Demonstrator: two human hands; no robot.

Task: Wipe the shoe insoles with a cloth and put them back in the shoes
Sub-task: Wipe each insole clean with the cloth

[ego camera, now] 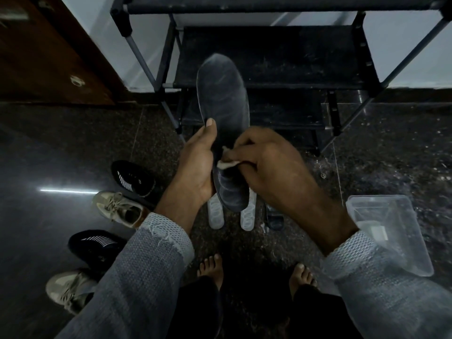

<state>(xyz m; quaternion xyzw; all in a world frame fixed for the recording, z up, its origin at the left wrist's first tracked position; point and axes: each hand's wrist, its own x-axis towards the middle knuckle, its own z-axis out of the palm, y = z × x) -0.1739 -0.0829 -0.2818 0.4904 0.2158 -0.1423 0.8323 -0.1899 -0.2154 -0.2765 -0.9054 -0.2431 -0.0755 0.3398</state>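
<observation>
Fingers pressing cloth to insole over dark speckled floor.

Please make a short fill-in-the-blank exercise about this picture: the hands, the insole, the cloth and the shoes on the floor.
1. The left hand holds a dark ____ upright by its edge.
2. The right hand presses a small white ____ against it.
3. On the floor to the person's left stand ____ shoes: two black shoes and two beige shoes.
4. Two pale insoles lie on the ____ below the hands.

Missing words: insole; cloth; four; floor
</observation>
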